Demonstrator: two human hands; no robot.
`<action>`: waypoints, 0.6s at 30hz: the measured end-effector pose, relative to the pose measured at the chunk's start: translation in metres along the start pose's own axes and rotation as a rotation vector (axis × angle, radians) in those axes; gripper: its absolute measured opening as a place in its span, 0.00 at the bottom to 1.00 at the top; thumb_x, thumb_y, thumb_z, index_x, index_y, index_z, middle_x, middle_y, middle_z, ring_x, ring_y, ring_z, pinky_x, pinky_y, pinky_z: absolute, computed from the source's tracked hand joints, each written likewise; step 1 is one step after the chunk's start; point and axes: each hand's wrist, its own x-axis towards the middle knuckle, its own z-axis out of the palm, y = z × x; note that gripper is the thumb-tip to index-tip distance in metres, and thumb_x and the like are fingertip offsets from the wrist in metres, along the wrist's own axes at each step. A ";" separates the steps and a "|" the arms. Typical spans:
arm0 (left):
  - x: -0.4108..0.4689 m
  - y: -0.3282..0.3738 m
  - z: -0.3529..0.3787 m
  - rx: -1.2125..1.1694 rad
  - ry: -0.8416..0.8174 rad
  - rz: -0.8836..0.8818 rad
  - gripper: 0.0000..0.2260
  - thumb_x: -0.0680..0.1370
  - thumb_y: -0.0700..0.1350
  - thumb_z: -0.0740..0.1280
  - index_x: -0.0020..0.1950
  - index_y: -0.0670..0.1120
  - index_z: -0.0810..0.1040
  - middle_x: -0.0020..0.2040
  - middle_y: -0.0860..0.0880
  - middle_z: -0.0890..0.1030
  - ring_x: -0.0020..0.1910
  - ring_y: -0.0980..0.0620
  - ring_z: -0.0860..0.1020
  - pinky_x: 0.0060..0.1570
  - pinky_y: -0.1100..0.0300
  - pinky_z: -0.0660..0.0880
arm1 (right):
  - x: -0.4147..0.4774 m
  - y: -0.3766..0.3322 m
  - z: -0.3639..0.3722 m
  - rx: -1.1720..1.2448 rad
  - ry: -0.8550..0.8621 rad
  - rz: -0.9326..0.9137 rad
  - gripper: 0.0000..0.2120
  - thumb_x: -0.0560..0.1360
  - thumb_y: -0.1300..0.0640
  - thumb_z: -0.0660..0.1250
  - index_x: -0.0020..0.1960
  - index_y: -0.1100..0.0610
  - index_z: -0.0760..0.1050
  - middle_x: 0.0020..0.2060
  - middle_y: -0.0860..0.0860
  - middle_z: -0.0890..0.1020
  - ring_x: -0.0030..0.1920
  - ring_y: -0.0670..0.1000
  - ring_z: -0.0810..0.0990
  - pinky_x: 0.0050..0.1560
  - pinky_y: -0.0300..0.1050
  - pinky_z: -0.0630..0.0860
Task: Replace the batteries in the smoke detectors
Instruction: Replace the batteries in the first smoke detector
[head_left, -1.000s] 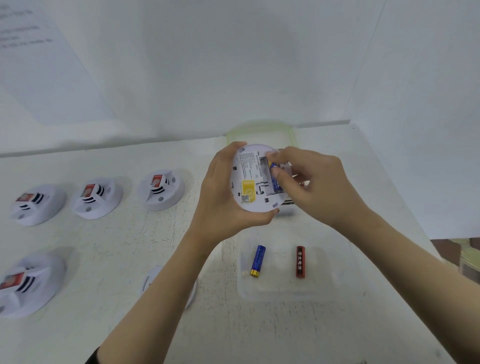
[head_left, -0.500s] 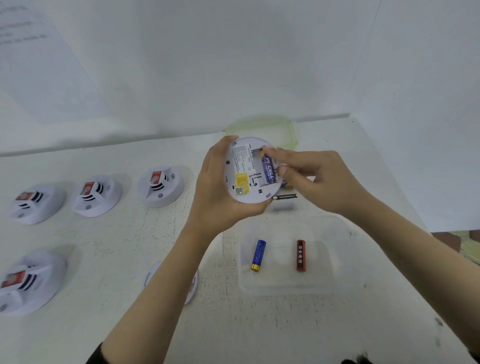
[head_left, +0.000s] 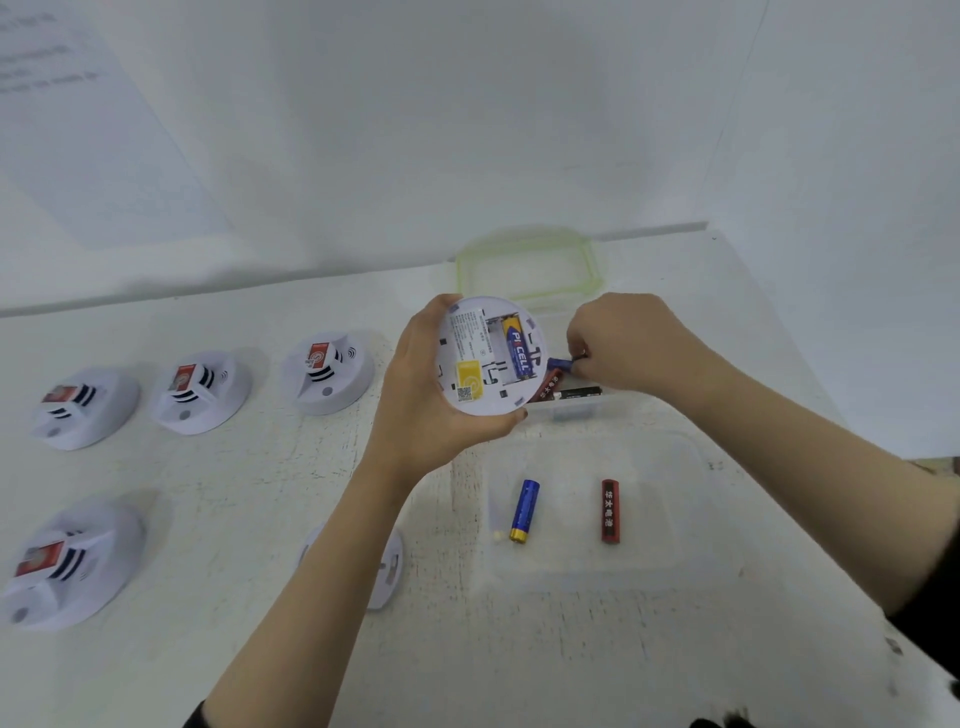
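Fingers of the right hand (head_left: 626, 340) pinch a blue battery (head_left: 560, 362) at a clear box (head_left: 571, 414), just beside the detector (head_left: 480, 382) gripped back-up in the left hand (head_left: 428, 402), a seated battery (head_left: 517, 349) in its bay; four spare detectors (head_left: 327, 371) sit on the table (head_left: 249, 488), left.

Right hand (head_left: 623, 343) off smoke detector (head_left: 467, 358), now at far clear box (head_left: 571, 413), fingertips pinching blue battery (head_left: 562, 364) there. PKCELL battery (head_left: 517, 351) no longer under fingers; lies seated in detector's compartment, label exposed.
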 end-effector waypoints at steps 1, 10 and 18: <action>-0.001 0.000 -0.001 0.004 0.001 0.001 0.42 0.59 0.58 0.76 0.69 0.51 0.63 0.60 0.64 0.67 0.60 0.72 0.66 0.56 0.79 0.64 | 0.002 -0.003 0.000 -0.024 -0.013 -0.007 0.07 0.74 0.52 0.66 0.45 0.55 0.79 0.38 0.49 0.75 0.40 0.53 0.74 0.37 0.42 0.64; -0.005 -0.001 -0.001 0.021 0.027 -0.022 0.44 0.59 0.59 0.75 0.70 0.46 0.64 0.60 0.58 0.69 0.60 0.72 0.66 0.57 0.79 0.63 | 0.000 -0.005 0.003 0.048 0.015 0.056 0.12 0.76 0.48 0.63 0.41 0.56 0.73 0.34 0.50 0.74 0.38 0.53 0.73 0.37 0.42 0.65; -0.017 0.006 -0.005 0.016 0.042 -0.034 0.45 0.58 0.60 0.75 0.70 0.46 0.64 0.61 0.55 0.70 0.60 0.72 0.67 0.57 0.78 0.64 | -0.057 -0.016 -0.005 0.978 0.538 0.102 0.07 0.71 0.61 0.70 0.47 0.53 0.77 0.36 0.43 0.79 0.35 0.46 0.76 0.34 0.30 0.71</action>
